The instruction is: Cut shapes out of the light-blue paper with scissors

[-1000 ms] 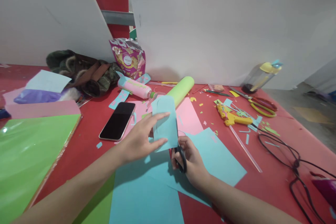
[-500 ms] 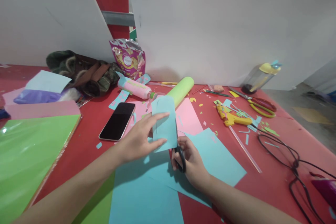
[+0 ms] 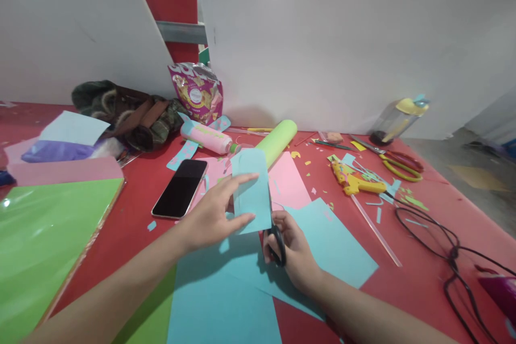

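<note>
My left hand [image 3: 220,209] grips a small light-blue piece of paper [image 3: 253,191] by its left side, thumb and fingers showing on its near face. The fingers of my right hand [image 3: 292,244] are closed round the black handles of a pair of scissors [image 3: 278,247]. Their blades run up along the paper's right edge and are mostly hidden by it. Below both hands lie larger light-blue sheets [image 3: 226,301] on the red table. A pink sheet [image 3: 290,180] and a green paper roll [image 3: 282,137] are just behind the held paper.
Left of my hands lie a phone [image 3: 180,188] and a green pack [image 3: 52,236]. Behind stand a pink-wrapped bottle [image 3: 209,137] and a snack bag [image 3: 197,91]. To the right are a yellow glue gun [image 3: 358,183], its black cable, large scissors [image 3: 403,164] and paper scraps.
Both hands hold nearly the same pose on the paper and scissors. The view has tilted up very slightly; nothing on the table has visibly moved.
</note>
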`<state>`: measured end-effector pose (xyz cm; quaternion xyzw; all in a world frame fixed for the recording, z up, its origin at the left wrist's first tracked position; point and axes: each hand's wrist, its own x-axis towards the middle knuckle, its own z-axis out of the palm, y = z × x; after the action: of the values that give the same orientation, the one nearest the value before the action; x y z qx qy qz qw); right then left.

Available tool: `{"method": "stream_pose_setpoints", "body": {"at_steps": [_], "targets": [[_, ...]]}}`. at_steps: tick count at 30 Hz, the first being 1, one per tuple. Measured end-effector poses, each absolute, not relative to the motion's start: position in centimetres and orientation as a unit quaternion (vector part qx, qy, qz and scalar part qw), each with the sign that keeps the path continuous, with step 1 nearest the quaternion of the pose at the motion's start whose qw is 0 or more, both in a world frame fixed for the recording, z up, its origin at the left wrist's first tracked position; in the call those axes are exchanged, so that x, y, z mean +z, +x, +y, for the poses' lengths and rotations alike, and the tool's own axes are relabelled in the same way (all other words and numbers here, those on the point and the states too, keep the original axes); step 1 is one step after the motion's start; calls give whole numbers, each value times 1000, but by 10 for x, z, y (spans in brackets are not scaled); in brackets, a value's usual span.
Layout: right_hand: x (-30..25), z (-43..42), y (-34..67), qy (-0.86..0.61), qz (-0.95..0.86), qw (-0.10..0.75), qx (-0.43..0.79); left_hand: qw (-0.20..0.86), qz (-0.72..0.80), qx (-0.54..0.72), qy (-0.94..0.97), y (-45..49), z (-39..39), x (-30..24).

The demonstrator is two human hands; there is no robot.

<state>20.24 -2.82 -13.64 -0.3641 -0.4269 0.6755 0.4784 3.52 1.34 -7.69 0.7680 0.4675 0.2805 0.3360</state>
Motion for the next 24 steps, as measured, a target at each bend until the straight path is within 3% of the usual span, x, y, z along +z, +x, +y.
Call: {"method": "stream_pose_setpoints", "body": {"at_steps": [24], "targets": [[-137, -27, 203, -367, -436, 480, 667, 342, 506, 320, 724, 45, 6, -79]]}}
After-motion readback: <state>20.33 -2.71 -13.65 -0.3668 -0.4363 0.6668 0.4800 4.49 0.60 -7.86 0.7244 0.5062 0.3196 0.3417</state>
